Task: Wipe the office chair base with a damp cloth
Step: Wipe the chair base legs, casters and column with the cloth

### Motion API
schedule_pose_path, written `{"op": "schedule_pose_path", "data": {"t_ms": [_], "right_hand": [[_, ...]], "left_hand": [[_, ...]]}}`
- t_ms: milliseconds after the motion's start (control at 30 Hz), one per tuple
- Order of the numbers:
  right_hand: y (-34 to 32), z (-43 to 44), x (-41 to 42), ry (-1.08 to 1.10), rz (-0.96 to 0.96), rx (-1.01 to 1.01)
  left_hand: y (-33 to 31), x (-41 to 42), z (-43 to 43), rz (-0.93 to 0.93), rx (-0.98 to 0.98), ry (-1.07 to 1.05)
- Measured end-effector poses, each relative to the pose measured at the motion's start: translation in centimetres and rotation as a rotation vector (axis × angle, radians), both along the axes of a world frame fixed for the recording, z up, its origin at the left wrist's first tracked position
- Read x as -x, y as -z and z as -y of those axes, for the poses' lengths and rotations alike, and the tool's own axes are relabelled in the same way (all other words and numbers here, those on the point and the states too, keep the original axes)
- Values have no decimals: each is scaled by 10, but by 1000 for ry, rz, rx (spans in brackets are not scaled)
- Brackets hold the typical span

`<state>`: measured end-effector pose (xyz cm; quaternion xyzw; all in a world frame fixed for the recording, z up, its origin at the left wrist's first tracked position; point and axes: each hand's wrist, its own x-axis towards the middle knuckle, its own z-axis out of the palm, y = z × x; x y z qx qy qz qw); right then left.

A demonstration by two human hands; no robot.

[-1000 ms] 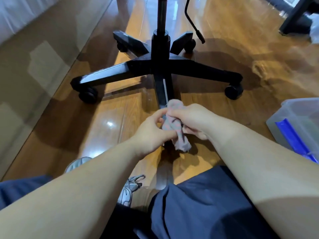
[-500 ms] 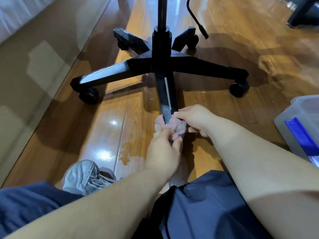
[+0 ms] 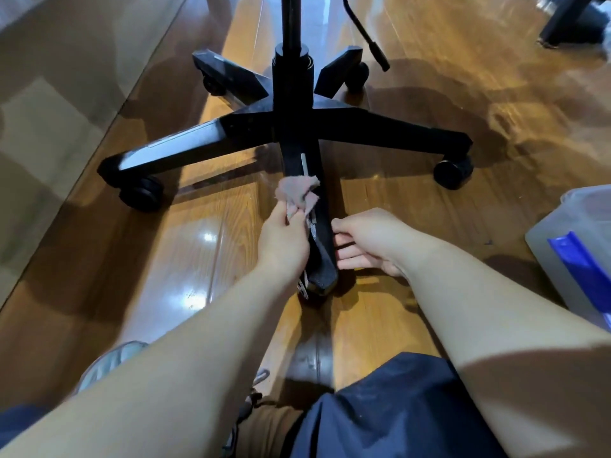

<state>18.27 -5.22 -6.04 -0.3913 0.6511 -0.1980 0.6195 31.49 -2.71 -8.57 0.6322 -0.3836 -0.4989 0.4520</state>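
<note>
The black five-legged chair base [image 3: 380, 130] stands on the wooden floor, its column [image 3: 292, 77] rising out of view. The near leg [image 3: 322, 233] points toward me. My left hand [image 3: 284, 241] pinches a crumpled pinkish cloth [image 3: 296, 193] and presses it on the top left of that leg. My right hand [image 3: 367, 239] is on the leg's right side, thumb on top and fingers curled against its flank. The near leg's castor is hidden under the leg and my hands.
A translucent plastic box [image 3: 545, 246] holding something blue sits on the floor at the right. A grey sneaker [image 3: 109, 361] shows under my left forearm. A beige wall [image 3: 49, 110] runs along the left. The chair's lever [image 3: 363, 31] hangs above; another black furniture foot [image 3: 568, 21] is far right.
Both hands held the cloth before. Now only my left hand has it and has slid it forward up the near leg. My right hand has let go and taken the leg's right side.
</note>
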Motion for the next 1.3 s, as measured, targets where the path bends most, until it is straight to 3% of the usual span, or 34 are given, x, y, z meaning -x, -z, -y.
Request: {"op": "schedule_pose_path", "data": {"t_ms": [100, 200, 367, 567, 733, 833, 933, 1133, 1300], "right_hand": [[-3, 12, -2, 33, -79, 100], [-3, 30, -8, 98, -75, 190], [13, 50, -17, 180, 91, 155], [26, 63, -18, 190, 163, 151], [26, 87, -23, 281, 253, 120], [35, 88, -19, 340, 413, 45], [45, 84, -15, 292, 540, -11], [58, 90, -9, 190, 560, 0], [60, 93, -15, 266, 559, 22]], "left_hand": [[10, 6, -36, 221, 85, -6], [17, 8, -43, 233, 117, 77], [13, 4, 17, 233, 121, 41], [0, -15, 110, 225, 124, 16], [17, -15, 42, 334, 319, 208], [19, -18, 35, 415, 333, 278], [9, -22, 79, 465, 287, 221], [-14, -22, 154, 724, 174, 113], [-1, -21, 105, 788, 390, 192]]}}
